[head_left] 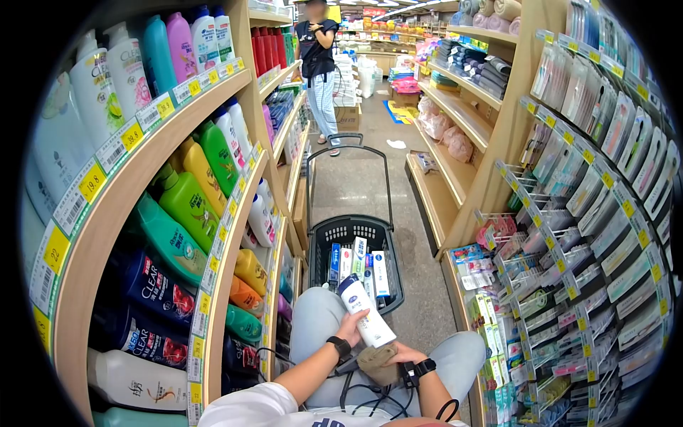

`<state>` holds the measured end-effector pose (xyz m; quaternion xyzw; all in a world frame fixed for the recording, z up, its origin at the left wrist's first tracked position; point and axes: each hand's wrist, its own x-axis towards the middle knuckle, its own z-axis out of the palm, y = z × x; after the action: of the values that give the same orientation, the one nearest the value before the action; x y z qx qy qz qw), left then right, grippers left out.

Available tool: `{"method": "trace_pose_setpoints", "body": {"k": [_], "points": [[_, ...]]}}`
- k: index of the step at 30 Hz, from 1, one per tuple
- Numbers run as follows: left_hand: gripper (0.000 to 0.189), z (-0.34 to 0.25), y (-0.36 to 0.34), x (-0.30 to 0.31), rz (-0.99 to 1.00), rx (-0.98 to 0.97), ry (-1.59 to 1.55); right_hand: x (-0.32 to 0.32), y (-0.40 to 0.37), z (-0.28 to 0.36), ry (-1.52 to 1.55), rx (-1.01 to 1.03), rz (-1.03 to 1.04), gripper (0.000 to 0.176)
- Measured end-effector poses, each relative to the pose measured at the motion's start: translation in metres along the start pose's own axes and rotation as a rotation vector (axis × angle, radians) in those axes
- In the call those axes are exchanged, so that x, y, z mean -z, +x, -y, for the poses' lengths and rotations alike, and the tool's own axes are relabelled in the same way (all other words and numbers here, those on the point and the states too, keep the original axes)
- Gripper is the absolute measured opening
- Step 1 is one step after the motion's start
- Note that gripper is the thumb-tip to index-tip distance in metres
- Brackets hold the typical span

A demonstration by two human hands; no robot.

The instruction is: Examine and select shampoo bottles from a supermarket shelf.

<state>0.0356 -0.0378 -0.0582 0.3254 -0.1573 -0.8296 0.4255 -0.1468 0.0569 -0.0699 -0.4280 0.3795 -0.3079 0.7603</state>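
My left hand (351,328) is wrapped around a white bottle (373,322) with a dark blue cap, tilted over my lap. A bunched grey-brown cloth (377,361) lies against the bottle's lower end, and my right hand (407,354) is closed on it. Just beyond my knees stands a dark shopping basket (390,277) with a raised pull handle. Inside are several upright boxes, among them a white box (359,255) and a white-and-blue box (381,273). Black cables (376,389) run over my lap. The bottle partly hides the basket's contents.
Shelves of shampoo bottles (188,206) rise close on my left. Hanging packets (562,285) crowd the rack on my right. Farther along the aisle a person (318,71) stands by the left shelves, near a cardboard box (348,118). Folded towels (491,73) fill shelves at right.
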Motion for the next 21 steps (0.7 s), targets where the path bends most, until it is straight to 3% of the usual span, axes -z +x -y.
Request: {"method": "trace_pose_setpoints", "body": {"k": [3, 4, 7, 8, 12, 18, 21], "points": [[0.034, -0.003, -0.006, -0.006, -0.001, -0.033, -0.005, 0.012, 0.011, -0.011, -0.169, 0.193, -0.049, 0.071], [0.035, -0.004, -0.007, -0.008, -0.019, -0.062, -0.008, 0.024, 0.012, -0.008, -0.214, 0.038, 0.02, 0.059], [0.035, -0.005, -0.006, -0.007, -0.05, -0.099, -0.029, 0.034, 0.002, -0.004, 0.08, 0.126, -0.207, 0.041], [0.034, -0.007, -0.005, -0.005, -0.047, -0.078, -0.044, 0.032, 0.002, -0.004, 0.246, 0.266, -0.252, 0.028], [0.032, -0.006, -0.002, -0.001, -0.022, -0.03, -0.046, 0.033, 0.009, -0.013, 0.354, 0.29, -0.527, 0.014], [0.035, -0.011, -0.006, -0.01, 0.011, 0.026, -0.073, 0.032, 0.007, -0.003, 0.625, 0.381, -0.587, 0.019], [0.037, -0.009, -0.01, -0.015, -0.023, 0.022, -0.035, 0.033, 0.004, -0.001, 0.548, 0.357, -0.664, 0.018]]}}
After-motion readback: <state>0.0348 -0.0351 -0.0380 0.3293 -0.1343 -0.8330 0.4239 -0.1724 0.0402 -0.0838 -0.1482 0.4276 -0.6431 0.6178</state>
